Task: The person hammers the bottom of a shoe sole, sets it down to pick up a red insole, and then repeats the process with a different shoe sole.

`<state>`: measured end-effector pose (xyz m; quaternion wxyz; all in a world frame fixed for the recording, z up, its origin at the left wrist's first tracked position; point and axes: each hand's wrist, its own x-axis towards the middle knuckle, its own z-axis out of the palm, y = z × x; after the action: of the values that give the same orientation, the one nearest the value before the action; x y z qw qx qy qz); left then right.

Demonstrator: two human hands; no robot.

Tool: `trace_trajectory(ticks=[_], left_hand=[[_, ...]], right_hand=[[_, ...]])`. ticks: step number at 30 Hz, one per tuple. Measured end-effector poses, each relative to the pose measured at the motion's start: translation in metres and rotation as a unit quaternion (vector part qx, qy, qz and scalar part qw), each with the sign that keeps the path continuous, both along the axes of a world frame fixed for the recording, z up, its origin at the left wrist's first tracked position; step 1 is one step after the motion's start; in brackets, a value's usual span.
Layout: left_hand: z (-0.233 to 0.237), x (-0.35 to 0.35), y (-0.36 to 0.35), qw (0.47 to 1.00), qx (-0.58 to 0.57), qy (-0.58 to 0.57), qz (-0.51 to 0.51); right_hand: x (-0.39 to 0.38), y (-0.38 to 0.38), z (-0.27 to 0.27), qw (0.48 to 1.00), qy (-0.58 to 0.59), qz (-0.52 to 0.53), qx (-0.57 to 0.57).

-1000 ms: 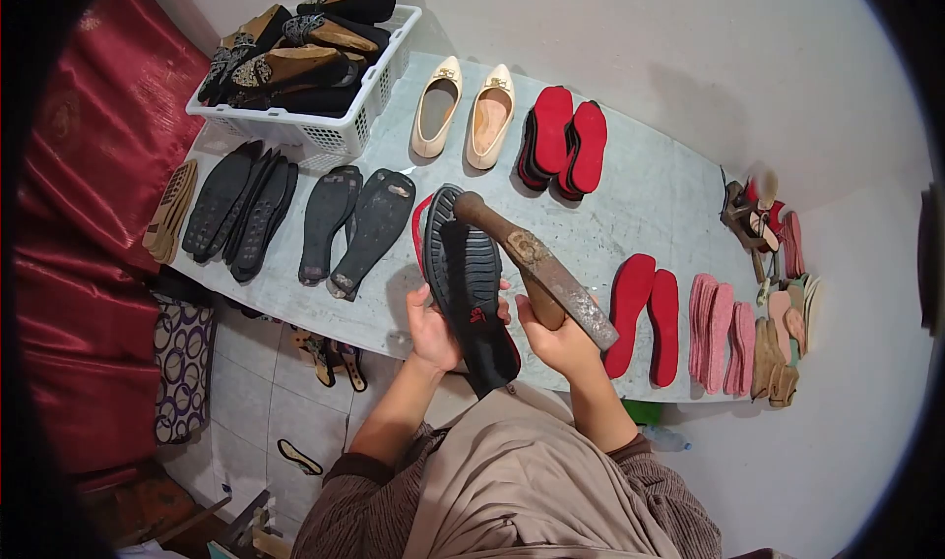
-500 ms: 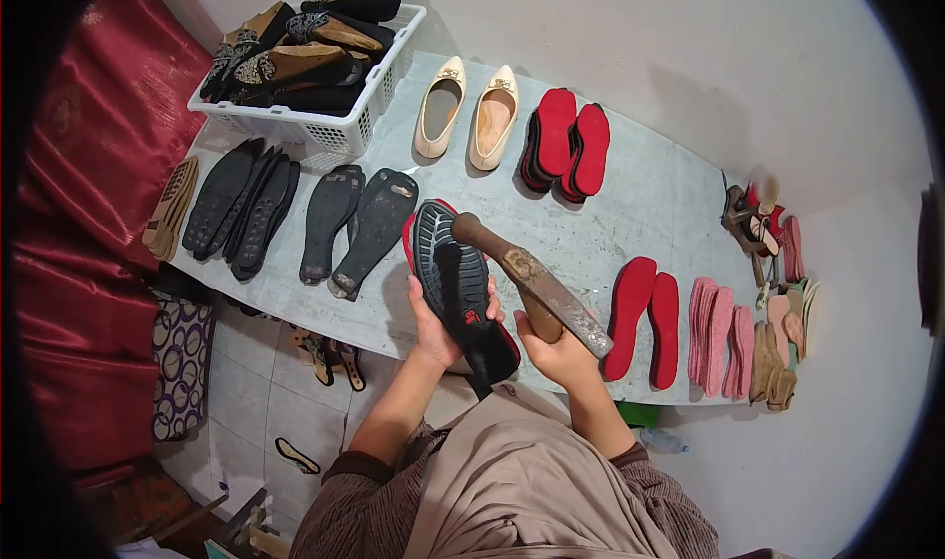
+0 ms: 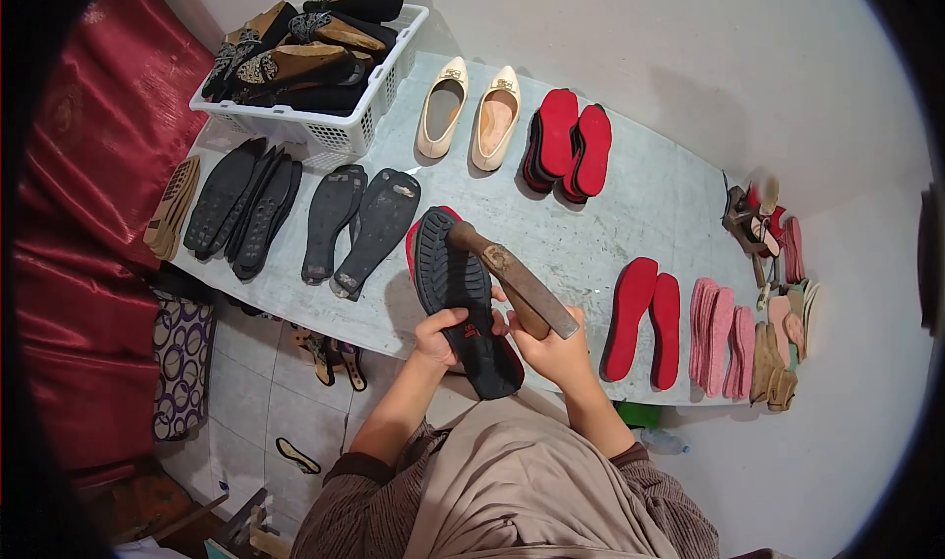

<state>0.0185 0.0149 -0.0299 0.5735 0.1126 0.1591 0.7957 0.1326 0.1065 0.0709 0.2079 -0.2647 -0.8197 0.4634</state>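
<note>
My left hand [image 3: 439, 339] is closed on a black ribbed shoe sole [image 3: 456, 276], its thumb lying across the narrow waist. Red shows along the sole's upper left edge, and a small red mark sits near its middle. In my right hand [image 3: 553, 350] is a hammer [image 3: 514, 281] with a worn metal head, gripped by its wooden handle. The rounded end of the head overlaps the treaded front of the sole. Just left of the held sole, two dark soles [image 3: 374, 232] lie on the table. A pair of red insoles [image 3: 632, 318] rests right of my right hand.
A white plastic basket [image 3: 346, 136] full of shoes on lasts stands at the back left. Cream flats [image 3: 440, 118], stacked red-topped soles [image 3: 558, 126] and pink insoles [image 3: 711, 331] are on the grey table [image 3: 566, 234]. Tools [image 3: 753, 224] lie at its right end.
My left thumb has moved from the sole's edge onto its face, with the hand slightly lower. The hammer has turned a little, its near end swinging left.
</note>
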Motion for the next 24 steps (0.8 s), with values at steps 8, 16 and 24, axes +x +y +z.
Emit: trace_trajectory(ticks=[8, 16, 24], left_hand=[[0.012, -0.001, -0.002, 0.989, -0.142, 0.000, 0.039], [0.005, -0.005, -0.001, 0.992, -0.114, -0.032, 0.036], [0.010, -0.001, 0.009, 0.907, -0.254, 0.228, 0.248]], right_hand=[[0.005, 0.001, -0.014, 0.997, 0.049, -0.033, -0.040], [0.010, 0.001, -0.011, 0.999, 0.032, -0.031, -0.014], [0.010, -0.001, -0.006, 0.996, 0.041, -0.070, 0.042]])
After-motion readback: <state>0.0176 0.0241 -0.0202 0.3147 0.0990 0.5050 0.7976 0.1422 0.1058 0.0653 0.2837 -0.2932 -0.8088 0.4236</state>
